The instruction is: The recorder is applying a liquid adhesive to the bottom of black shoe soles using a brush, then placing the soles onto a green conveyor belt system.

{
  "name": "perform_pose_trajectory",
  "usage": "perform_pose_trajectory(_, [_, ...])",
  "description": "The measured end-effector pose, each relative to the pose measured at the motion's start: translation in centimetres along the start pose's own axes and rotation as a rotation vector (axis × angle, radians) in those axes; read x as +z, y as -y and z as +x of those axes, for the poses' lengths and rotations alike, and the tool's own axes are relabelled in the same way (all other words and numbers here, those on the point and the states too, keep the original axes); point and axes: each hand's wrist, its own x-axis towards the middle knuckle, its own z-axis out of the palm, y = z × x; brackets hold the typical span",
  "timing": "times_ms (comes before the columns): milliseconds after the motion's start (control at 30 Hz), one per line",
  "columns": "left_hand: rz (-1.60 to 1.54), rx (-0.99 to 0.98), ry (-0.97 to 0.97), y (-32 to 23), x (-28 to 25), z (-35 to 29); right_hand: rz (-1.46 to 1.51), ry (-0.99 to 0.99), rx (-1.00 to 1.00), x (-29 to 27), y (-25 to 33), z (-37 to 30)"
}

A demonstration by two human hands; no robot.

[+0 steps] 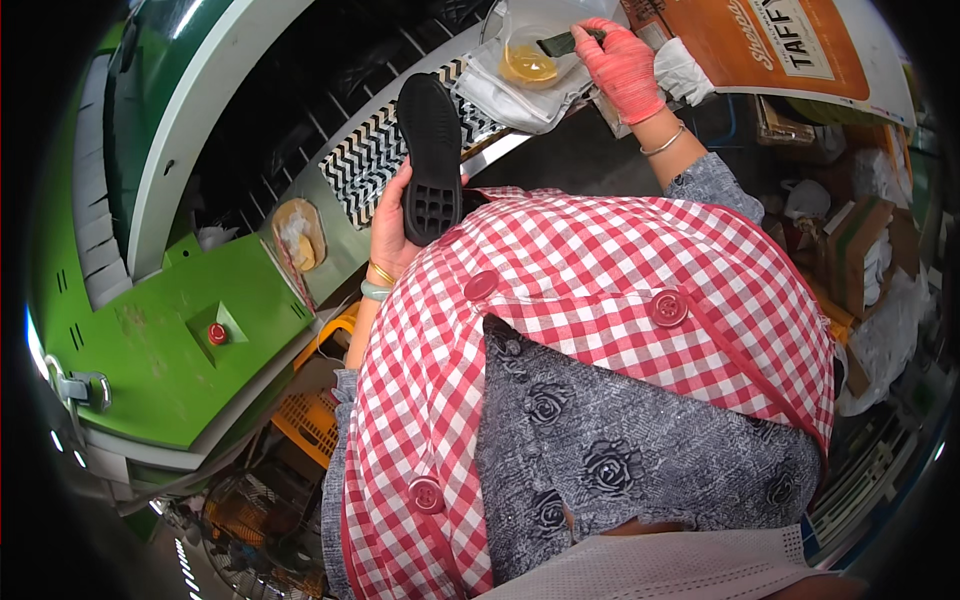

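Observation:
My left hand [390,228], bare, grips the heel end of a black shoe sole [432,150]. The sole stands roughly lengthwise away from me, its open grid of pockets near my fingers. In a red knitted glove, my right hand [617,72] pinches a dark, flat-handled tool [560,44]; its working end is not clear to me. The tool points left, over a clear plastic-lined container [505,42] with amber-yellow liquid [528,66] in it. Beneath the container lies a folded white cloth-like sheet [520,105].
A black-and-white zigzag mat [358,170] lies along the bench, left of the sole. Farther left are a small tray [300,232] and a green machine [180,370] with a red button [217,334]. Cardboard boxes [860,250] stand at right; an orange crate [308,425] sits low at left.

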Motion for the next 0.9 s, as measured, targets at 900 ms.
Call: perform_pose_trajectory(900, [-0.061,-0.040,-0.017,1.4,-0.7,-0.7,-0.258,0.158,0.094,4.9,1.5,1.7])
